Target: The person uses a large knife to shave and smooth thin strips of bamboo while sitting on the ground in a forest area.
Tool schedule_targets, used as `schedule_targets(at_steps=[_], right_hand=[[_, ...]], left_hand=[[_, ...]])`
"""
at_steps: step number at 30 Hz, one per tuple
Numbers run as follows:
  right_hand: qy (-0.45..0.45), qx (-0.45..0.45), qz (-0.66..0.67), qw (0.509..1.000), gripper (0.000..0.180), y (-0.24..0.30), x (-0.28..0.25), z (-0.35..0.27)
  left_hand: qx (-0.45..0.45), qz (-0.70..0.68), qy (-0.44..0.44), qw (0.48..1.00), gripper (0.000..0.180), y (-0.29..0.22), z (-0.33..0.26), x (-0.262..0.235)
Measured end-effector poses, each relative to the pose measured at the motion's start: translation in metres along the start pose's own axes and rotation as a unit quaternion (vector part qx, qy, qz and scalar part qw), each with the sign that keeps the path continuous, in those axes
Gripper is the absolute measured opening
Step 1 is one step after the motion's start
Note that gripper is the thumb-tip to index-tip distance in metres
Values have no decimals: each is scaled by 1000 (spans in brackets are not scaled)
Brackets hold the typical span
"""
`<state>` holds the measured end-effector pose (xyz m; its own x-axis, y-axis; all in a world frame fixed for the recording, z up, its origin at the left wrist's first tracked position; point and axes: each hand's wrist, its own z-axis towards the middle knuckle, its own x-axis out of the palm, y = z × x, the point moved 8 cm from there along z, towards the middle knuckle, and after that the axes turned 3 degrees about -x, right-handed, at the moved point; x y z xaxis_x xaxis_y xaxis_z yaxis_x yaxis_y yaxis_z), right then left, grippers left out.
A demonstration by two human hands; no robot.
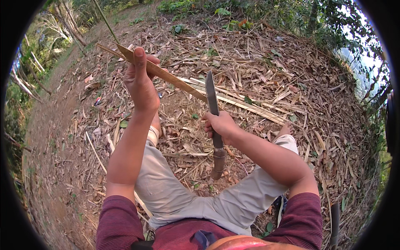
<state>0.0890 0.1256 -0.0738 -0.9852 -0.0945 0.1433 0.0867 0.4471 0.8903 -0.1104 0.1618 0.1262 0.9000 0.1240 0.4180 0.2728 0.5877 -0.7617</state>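
My left hand (143, 81), raised at the left, is closed round a flat bamboo strip (179, 82), the thumb pressed on its face. The strip slants down to the right, and its lower end meets the knife's blade or passes behind it; I cannot tell which. My right hand (225, 126) grips a large knife (212, 93) low on its dark blade, point up. The knife's wooden handle (218, 162) hangs below that hand, between my knees. At the strip's upper end a thin split piece (109, 51) stands apart from it.
Several pale split strips (254, 109) lie on the ground ahead, between and beyond my feet. Dry leaves (266, 58) cover the slope. Bushes and trees (325, 21) edge it at the far right. A dark rod-like thing (335, 221) stands at the lower right.
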Motion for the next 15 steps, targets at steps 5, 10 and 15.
schedule_targets(at_steps=[5, 10, 15], right_hand=[[2, 15, 61, 998, 20, 2, 9, -6], [-15, -7, 67, 998, 18, 3, 13, -11], [-3, -6, 120, 993, 20, 9, 19, -12]], left_hand=[[-4, 0, 13, 1000, 41, -1, 5, -7], [42, -1, 19, 999, 36, -6, 3, -9], [63, 6, 3, 998, 38, -9, 3, -12]])
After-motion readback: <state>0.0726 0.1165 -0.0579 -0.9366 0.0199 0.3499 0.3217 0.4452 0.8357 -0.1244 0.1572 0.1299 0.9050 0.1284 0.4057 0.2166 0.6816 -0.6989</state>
